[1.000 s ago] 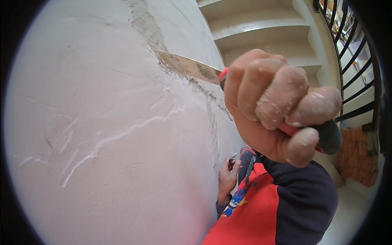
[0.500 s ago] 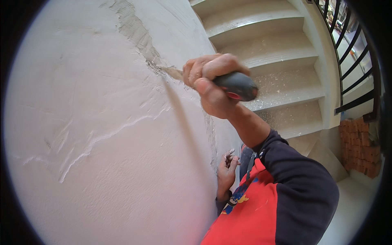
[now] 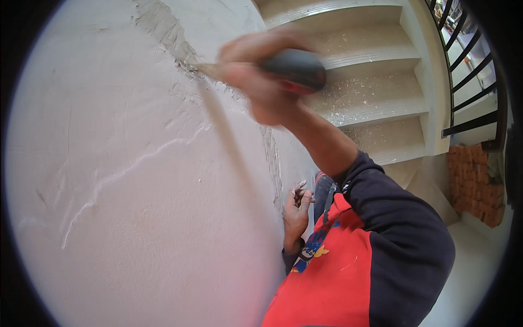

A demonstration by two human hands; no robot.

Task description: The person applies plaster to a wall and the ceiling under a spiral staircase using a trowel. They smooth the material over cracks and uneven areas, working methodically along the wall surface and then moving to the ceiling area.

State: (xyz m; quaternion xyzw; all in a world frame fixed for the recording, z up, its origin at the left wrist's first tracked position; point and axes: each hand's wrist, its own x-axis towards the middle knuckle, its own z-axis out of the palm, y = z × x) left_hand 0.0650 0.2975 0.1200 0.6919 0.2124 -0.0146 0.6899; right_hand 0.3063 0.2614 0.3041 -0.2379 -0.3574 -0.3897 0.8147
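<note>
My right hand (image 3: pixel 250 73), blurred by motion, is wrapped round the dark grey and red handle (image 3: pixel 297 68) of a scraper. Its narrow, brownish blade (image 3: pixel 210 71) points left, and the tip meets a rough clump of grey filler (image 3: pixel 185 66) on the wall. From there a trowelled band of filler (image 3: pixel 163 30) runs up the pale wall (image 3: pixel 136 229). Lower down, my left hand (image 3: pixel 297 210) is beside the wall with loosely curled, whitened fingers. Nothing shows in it, and a gap separates thumb and fingers.
Stairs (image 3: pixel 365 90) strewn with white crumbs rise on the right, bordered by a black metal railing (image 3: pixel 471 82). Reddish bricks (image 3: pixel 474 185) are stacked below the railing. A ridged, rough strip (image 3: pixel 271 158) continues down the wall, and a pale crack-like line (image 3: pixel 131 169) crosses it.
My right hand and the scraper have moved up and left along the filler band. The whole view has shifted slightly. My left hand stays low by the wall.
</note>
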